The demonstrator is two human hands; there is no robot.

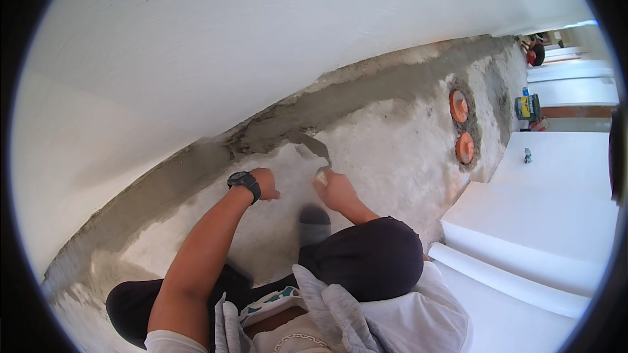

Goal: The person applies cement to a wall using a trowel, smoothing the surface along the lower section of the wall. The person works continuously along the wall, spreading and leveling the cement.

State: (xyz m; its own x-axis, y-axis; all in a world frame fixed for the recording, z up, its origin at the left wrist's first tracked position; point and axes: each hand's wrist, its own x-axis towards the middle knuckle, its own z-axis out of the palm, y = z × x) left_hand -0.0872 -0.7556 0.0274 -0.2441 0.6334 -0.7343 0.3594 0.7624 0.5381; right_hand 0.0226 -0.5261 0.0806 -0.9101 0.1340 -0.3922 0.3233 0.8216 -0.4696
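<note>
My right hand grips the handle of a trowel, whose blade rests at the edge of a wet grey mortar band along the foot of the white wall. My left hand, with a black watch on the wrist, hangs left of the trowel over the pale rough floor. Its fingers are curled, and I cannot see what, if anything, is in them. My dark-trousered knees are bent beneath my arms.
Two orange round caps sit in the floor to the right. White steps or ledges line the right side, with a dark container farther along and a small object on top. A person crouches at the far end.
</note>
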